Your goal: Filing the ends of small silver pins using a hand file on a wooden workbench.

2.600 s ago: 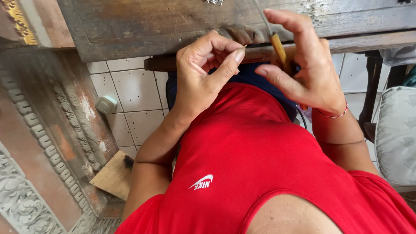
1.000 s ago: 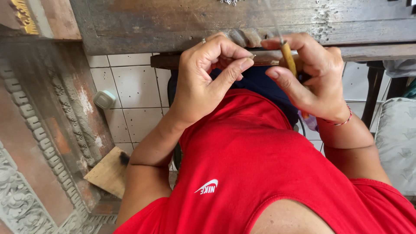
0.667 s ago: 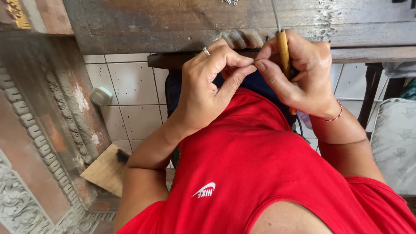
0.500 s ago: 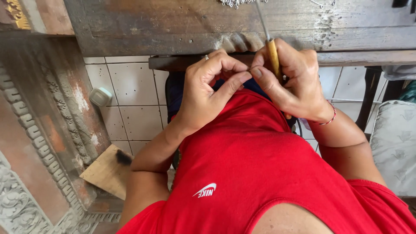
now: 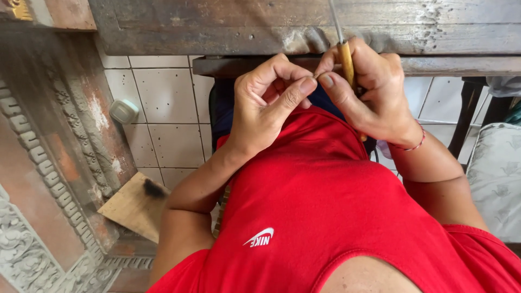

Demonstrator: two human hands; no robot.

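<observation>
Curling together at the bench edge (image 5: 304,48) — right hand (image 5: 374,92) grip pinches the wooden-handled tool (image 5: 345,59), left hand (image 5: 266,106) fingertips pressed shut.

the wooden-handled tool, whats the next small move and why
Probably lower the metal tip onto the wooden bench: the right hand holds the wooden-handled tool upright at the bench edge, and the left hand pinches close beside it, seemingly steadying.

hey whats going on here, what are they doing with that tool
A person in a red shirt sits at a worn wooden workbench. The right hand grips a thin tool with a yellow wooden handle, its metal shaft pointing up over the bench. The left hand is pinched right beside it, thumb tip near the right thumb; what it holds is too small to tell. A carved wooden frame stands at left.
</observation>
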